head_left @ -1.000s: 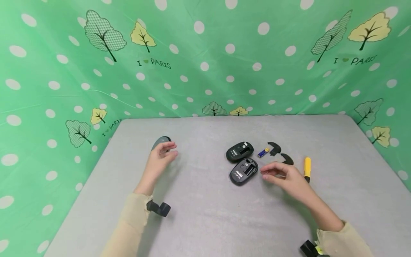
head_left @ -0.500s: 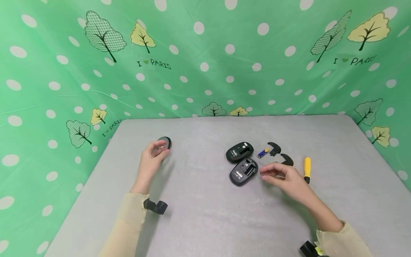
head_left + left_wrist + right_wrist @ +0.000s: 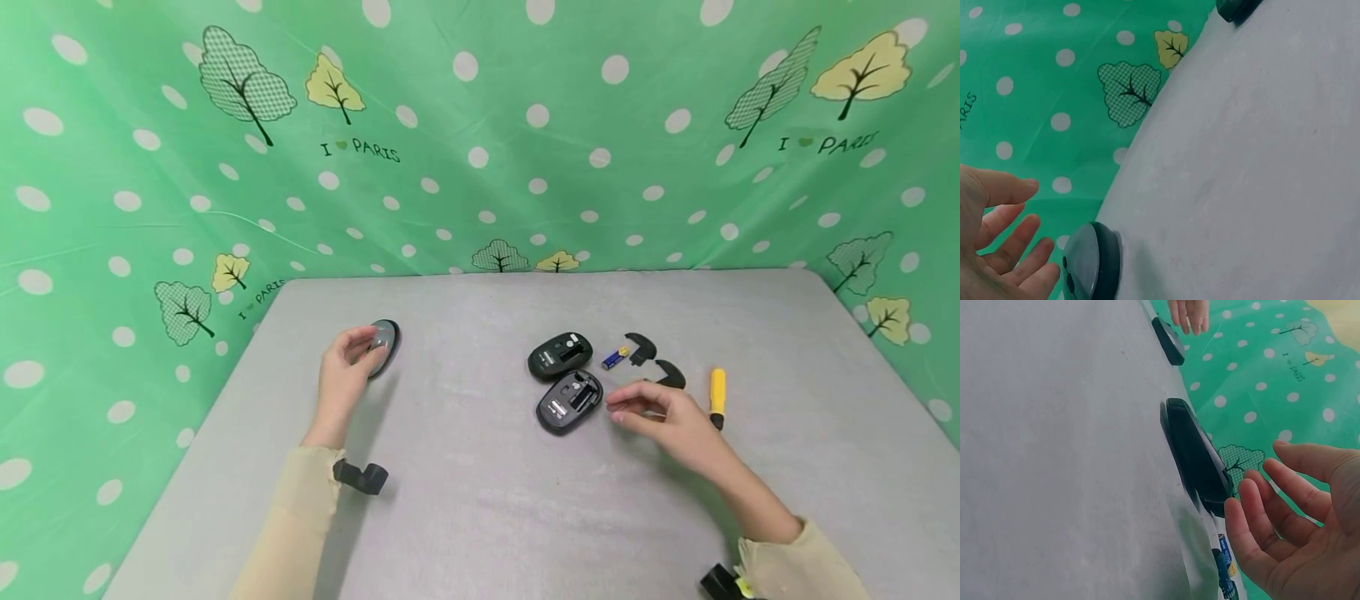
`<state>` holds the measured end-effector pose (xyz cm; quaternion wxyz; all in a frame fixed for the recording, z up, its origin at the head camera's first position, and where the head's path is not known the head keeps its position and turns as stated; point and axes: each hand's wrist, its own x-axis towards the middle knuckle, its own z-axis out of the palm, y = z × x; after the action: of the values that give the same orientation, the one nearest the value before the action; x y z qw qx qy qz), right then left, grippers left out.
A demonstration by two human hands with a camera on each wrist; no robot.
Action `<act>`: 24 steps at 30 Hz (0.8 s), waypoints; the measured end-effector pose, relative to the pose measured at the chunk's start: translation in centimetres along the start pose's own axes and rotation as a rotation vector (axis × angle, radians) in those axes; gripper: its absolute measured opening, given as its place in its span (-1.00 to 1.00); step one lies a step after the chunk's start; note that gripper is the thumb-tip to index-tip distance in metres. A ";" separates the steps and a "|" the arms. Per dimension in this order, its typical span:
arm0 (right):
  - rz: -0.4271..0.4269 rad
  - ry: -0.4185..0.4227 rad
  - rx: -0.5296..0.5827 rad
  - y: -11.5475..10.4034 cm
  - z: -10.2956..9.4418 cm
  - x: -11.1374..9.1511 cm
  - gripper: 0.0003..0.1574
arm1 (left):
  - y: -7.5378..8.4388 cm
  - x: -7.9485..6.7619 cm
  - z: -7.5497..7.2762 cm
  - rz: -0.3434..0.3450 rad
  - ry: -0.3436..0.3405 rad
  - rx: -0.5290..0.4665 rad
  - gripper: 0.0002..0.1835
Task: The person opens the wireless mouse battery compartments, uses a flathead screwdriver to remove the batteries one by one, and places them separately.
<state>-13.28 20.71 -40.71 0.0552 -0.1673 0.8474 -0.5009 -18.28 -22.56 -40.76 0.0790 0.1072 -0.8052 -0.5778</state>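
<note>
At the table's left lies a grey-topped computer mouse point(image 3: 387, 340), right side up. My left hand point(image 3: 343, 377) hovers just left of it with loosely bent fingers; in the left wrist view a gap shows between the fingers point(image 3: 1030, 250) and the mouse. Two black mice, one farther point(image 3: 551, 360) and one nearer point(image 3: 557, 408), lie underside up with their battery bays uncovered. My right hand point(image 3: 671, 419) hangs in the air beside the nearer one, fingers relaxed and holding nothing. Beyond it are a blue-and-yellow battery point(image 3: 615, 358) and two black battery covers, one farther point(image 3: 642, 345), one nearer point(image 3: 672, 372).
A stick-like yellow tool with a black end point(image 3: 717, 390) lies to the right of my right hand. The grey-covered table point(image 3: 465, 492) ends at a green dotted curtain point(image 3: 450, 192) at the back. Black camera mounts sit at both wrists.
My left hand has drawn back to the left from over the grey mouse, so more of the mouse shows. The right hand has stayed in place.
</note>
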 end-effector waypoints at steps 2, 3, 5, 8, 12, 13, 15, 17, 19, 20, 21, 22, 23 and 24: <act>0.003 0.000 -0.004 0.0 0.0 0.0 -0.71 | -0.1 0.1 0.0 0.003 0.007 0.002 -0.52; 0.006 0.000 -0.005 0.0 0.0 0.0 -0.71 | -0.3 0.2 0.1 0.002 0.012 0.005 -0.52; 0.008 0.001 -0.004 0.0 0.1 0.0 -0.71 | -0.5 0.4 0.1 -0.001 0.020 0.011 -0.53; 0.007 -0.002 0.006 0.0 0.2 0.0 -0.71 | -0.7 0.6 0.2 -0.001 0.030 0.029 -0.52; 0.001 -0.006 0.025 0.1 0.3 0.0 -0.71 | -0.9 0.9 0.2 -0.004 0.038 0.065 -0.51; -0.001 -0.007 0.030 0.1 0.4 0.0 -0.71 | -1.0 0.9 0.2 -0.007 0.040 0.084 -0.52; -0.003 -0.009 0.038 0.1 0.4 0.0 -0.72 | -1.0 1.0 0.2 -0.012 0.044 0.114 -0.51; -0.002 -0.009 0.040 0.1 0.4 0.0 -0.72 | -1.1 1.0 0.1 -0.016 0.050 0.147 -0.50; 0.002 -0.011 0.042 0.1 0.4 0.0 -0.73 | -1.3 1.1 0.1 -0.019 0.050 0.163 -0.49; 0.004 -0.012 0.042 0.1 0.4 0.0 -0.73 | -1.4 1.2 0.1 -0.020 0.051 0.165 -0.48; 0.006 -0.013 0.042 0.1 0.4 0.0 -0.73 | -1.5 1.2 0.2 -0.019 0.052 0.166 -0.47; 0.007 -0.013 0.041 0.1 0.4 0.0 -0.73 | -1.5 1.3 0.2 -0.020 0.050 0.168 -0.46; 0.008 -0.013 0.043 0.1 0.4 0.0 -0.73 | -1.6 1.3 0.2 -0.022 0.051 0.169 -0.46; 0.010 -0.014 0.042 0.1 0.4 0.1 -0.73 | -1.6 1.3 0.2 -0.022 0.052 0.170 -0.45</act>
<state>-13.22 20.35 -40.97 0.0670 -0.1655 0.8371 -0.5171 -19.50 -23.20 -42.38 0.0839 0.1375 -0.8478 -0.5053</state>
